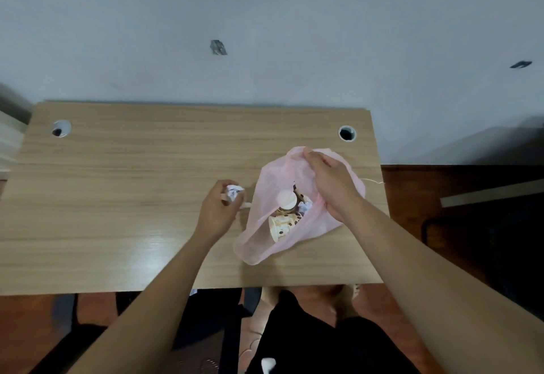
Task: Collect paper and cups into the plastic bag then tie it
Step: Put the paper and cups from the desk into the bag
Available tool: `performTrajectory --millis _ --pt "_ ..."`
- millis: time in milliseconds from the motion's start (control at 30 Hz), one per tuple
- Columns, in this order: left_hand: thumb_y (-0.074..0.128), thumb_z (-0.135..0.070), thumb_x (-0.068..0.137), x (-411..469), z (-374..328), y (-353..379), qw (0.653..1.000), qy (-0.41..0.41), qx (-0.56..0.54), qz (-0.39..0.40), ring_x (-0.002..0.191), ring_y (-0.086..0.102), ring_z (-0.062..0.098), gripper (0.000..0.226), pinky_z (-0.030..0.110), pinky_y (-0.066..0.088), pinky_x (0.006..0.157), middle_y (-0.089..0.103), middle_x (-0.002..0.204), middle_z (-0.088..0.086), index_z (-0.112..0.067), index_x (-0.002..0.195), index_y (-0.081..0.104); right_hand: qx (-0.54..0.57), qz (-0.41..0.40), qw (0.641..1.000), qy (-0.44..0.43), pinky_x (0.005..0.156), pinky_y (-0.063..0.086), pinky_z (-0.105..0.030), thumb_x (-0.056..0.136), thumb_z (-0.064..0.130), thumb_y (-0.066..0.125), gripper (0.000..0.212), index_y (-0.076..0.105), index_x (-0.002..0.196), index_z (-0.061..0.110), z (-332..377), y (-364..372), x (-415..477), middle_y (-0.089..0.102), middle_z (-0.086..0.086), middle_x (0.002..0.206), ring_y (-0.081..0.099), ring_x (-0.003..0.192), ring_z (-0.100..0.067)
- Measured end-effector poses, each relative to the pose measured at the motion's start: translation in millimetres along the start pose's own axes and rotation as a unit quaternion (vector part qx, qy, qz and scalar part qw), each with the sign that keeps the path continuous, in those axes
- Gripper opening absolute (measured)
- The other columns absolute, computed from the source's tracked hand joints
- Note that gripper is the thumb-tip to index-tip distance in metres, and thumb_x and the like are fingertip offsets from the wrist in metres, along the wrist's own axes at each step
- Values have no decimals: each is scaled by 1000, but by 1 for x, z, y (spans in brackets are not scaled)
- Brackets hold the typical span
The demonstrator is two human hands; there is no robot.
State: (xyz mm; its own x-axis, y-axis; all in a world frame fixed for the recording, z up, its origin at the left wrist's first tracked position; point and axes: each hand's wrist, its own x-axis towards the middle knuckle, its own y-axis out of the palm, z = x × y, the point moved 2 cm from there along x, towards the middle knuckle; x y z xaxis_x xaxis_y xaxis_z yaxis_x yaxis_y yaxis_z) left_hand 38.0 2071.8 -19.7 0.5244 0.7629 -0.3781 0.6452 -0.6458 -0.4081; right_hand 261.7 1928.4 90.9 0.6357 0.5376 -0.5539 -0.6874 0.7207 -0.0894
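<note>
**Paper in my left hand, bag mouth held up by my right**

My left hand (219, 207) is curled round a ball of crumpled paper (234, 192), with white creases showing between the fingers and thumb. It hovers low over the table (117, 197), just beside the pink plastic bag (262, 248), at the bag's 9 o'clock.

The bag sits on the right half of the table, toward 3 o'clock from the table's middle, with its mouth open to me. My right hand (332, 185) reaches across that mouth from 4 o'clock. Its fingertips (307, 154) curl over the far rim at 12 o'clock and lift it. The film bunches under the heel of that hand. Whether my thumb pinches that gather I cannot tell, since the hand covers it.

Inside the bag I count 2 paper cups with brown spots. The upper cup (287, 199) is turned so that its round pale end faces me. The lower cup (282, 226) lies on its side at 6 o'clock of the first, touching it. A white paper scrap (306, 205) lies at 3 o'clock of the upper cup, deep in the bag.

The table has 2 cable holes near its far edge: the left hole (61, 128) at 10 o'clock and the right hole (347, 133) at 1 o'clock, just beyond the bag.
</note>
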Motion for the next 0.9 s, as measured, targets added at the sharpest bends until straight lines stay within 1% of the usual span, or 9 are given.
performTrajectory --millis 133,233,433,500,600,700,767,833,900 --pt "79 -43 96 -39 -40 30 993 23 -59 96 82 78 23 30 43 64 61 75 107 -4 -28 118 63 -4 -11 1000 7 82 50 -31 103 53 64 36 86 109 26 9 2 -3 73 8 87 64 84 -14" --pt "79 -43 95 -48 -45 56 992 -15 -52 114 77 76 22 34 41 62 66 74 108 1 -19 113 64 2 -7 1000 -3 80 52 -26 104 50 65 35 84 117 23 16 9 -8 80 11 95 69 88 -11" --pt "63 -48 104 -49 -49 87 989 7 59 133 121 59 15 51 24 41 99 63 128 -5 -13 141 61 8 12 1000 -22 61 50 -19 107 42 64 35 83 113 13 25 19 -16 68 0 92 62 75 -12" --pt "61 -45 106 -46 -37 80 988 41 109 101 123 63 24 43 27 44 101 67 130 3 -11 131 70 12 23 999 -22 56 50 -15 107 42 64 34 84 113 15 28 20 -18 69 -1 93 64 69 -10" --pt "74 -42 98 -48 -8 62 986 30 150 -65 99 63 31 36 40 54 85 55 118 7 -11 112 63 5 18 999 -30 59 50 -18 107 40 64 33 82 116 14 32 22 -18 66 3 97 61 81 -8" --pt "84 -67 78 -51 19 44 957 -14 242 -157 115 51 28 84 43 53 86 49 130 6 -17 136 50 5 21 999 -35 75 48 -28 105 41 65 29 85 113 21 35 27 -18 67 6 96 59 88 -13" --pt "85 -63 76 -48 33 34 952 -81 282 -82 134 45 30 101 50 51 99 44 147 4 -26 156 35 6 33 999 -35 76 48 -27 104 41 66 28 87 111 25 35 30 -19 69 8 91 60 82 -13" --pt "74 -54 89 -42 42 23 949 -96 301 0 132 56 33 67 49 52 103 60 137 3 -28 147 52 7 37 999 -31 74 48 -27 103 42 68 25 87 107 26 37 33 -20 69 8 88 60 78 -13" --pt "60 -40 97 -36 47 8 959 -88 270 7 112 72 36 33 43 58 91 77 111 11 -16 115 75 9 42 999 -24 76 46 -30 99 46 72 25 88 104 27 40 36 -20 68 8 88 60 80 -15"
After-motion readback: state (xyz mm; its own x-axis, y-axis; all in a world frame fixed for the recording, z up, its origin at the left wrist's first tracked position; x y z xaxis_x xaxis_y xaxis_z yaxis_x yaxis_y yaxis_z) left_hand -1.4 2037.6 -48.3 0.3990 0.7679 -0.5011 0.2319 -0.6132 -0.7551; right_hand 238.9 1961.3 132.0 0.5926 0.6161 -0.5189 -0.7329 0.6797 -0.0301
